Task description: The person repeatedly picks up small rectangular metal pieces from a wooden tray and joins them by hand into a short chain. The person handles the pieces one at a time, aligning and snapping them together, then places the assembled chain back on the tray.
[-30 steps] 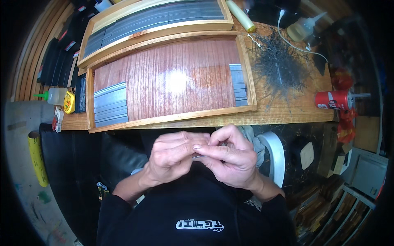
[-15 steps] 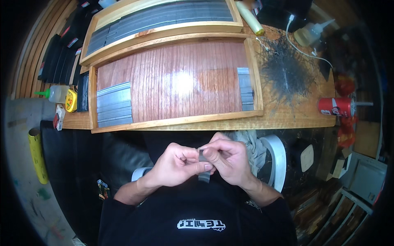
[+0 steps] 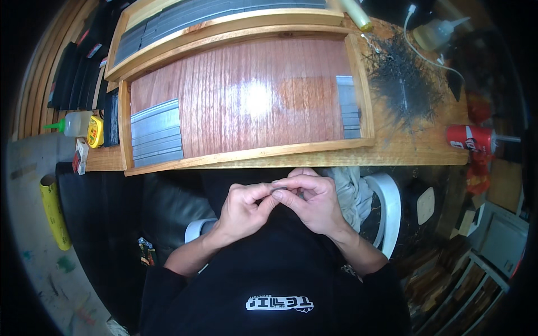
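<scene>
My left hand [image 3: 246, 207] and my right hand [image 3: 315, 203] meet over my lap, just in front of the table edge. Both pinch a small, thin grey strip [image 3: 278, 189] between thumbs and fingers; it is seen nearly edge-on and mostly hidden. Beyond them lies a shallow wooden tray [image 3: 252, 152] with a reddish, glossy wood-grain bottom. Flat grey strips [image 3: 157, 134] are stacked along its left end, and a smaller stack of grey strips [image 3: 349, 109] sits at its right end.
Behind stands a second wooden tray [image 3: 224, 27] filled with grey strips. On the table's right are a heap of thin dark slivers [image 3: 403, 84], a squeeze bottle [image 3: 434, 35] and a red can [image 3: 469, 138]. A yellow tape measure [image 3: 95, 131] lies left.
The strip has turned from hanging with its flat face showing to nearly edge-on between my fingers. Both hands have shifted slightly toward the table, and the view has tilted a little.
</scene>
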Motion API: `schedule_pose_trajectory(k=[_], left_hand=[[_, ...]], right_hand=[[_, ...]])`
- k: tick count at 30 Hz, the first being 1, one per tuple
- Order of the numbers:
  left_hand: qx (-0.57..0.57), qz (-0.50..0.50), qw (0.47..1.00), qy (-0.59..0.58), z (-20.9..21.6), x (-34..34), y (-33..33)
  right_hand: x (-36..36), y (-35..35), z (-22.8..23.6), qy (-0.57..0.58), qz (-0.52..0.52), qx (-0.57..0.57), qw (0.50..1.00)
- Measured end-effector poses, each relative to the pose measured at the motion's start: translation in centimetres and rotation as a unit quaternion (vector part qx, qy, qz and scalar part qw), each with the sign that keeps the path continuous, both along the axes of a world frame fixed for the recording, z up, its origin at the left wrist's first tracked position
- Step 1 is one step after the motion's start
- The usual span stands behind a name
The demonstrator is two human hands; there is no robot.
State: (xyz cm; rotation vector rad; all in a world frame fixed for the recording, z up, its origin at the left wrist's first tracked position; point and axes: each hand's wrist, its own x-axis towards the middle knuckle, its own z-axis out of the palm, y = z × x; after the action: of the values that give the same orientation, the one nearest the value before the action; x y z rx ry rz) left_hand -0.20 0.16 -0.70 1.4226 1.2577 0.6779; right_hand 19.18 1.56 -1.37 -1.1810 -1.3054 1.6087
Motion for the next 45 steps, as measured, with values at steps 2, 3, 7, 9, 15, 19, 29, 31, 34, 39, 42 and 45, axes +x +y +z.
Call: schedule_pose_trajectory(k=[2,3,7,9,15,19,29,31,34,39,42,45], left_hand=[[0.072,0.011,0.997,-0.015,-0.4,0.2,-0.8],[0.095,0.014,0.995,-0.022,-0.6,0.3,-1.0],[0.147,0.019,0.987,-0.057,-1.1,0.6,-1.3],[0.141,0.014,0.988,-0.063,-1.0,0.6,-1.3],[0.111,0.0,0.992,-0.067,-1.0,0.5,-1.6],[0.114,-0.008,0.991,-0.076,-0.9,0.5,-1.4],[0.097,-0.014,0.991,-0.089,-0.8,0.3,-1.2],[0.097,-0.016,0.991,-0.089,-0.7,0.3,-1.1],[0.104,-0.014,0.99,-0.095,-0.8,0.5,-1.1],[0.1,-0.017,0.991,-0.093,-0.6,0.4,-1.0],[0.095,-0.02,0.992,-0.087,-0.6,0.4,-1.0],[0.097,-0.016,0.991,-0.088,-0.7,0.5,-1.0]], right_hand=[[0.1,0.1,0.7,-0.036,0.015,0.073,0.997],[0.3,0.1,0.6,-0.049,0.028,0.109,0.992],[0.3,0.1,0.6,-0.029,0.036,0.135,0.99],[0.4,0.2,0.9,-0.018,0.039,0.137,0.99],[0.6,0.3,0.8,-0.02,0.05,0.14,0.989],[0.8,0.0,0.7,-0.025,0.043,0.144,0.988],[1.1,-0.2,1.0,-0.035,0.03,0.173,0.984],[1.1,-0.1,1.1,-0.033,0.028,0.176,0.984],[1.1,0.0,1.1,-0.031,0.024,0.179,0.983],[1.1,0.0,1.2,-0.033,0.021,0.179,0.983],[1.2,0.0,1.0,-0.031,0.019,0.176,0.984],[1.3,0.0,1.0,-0.035,0.022,0.166,0.985]])
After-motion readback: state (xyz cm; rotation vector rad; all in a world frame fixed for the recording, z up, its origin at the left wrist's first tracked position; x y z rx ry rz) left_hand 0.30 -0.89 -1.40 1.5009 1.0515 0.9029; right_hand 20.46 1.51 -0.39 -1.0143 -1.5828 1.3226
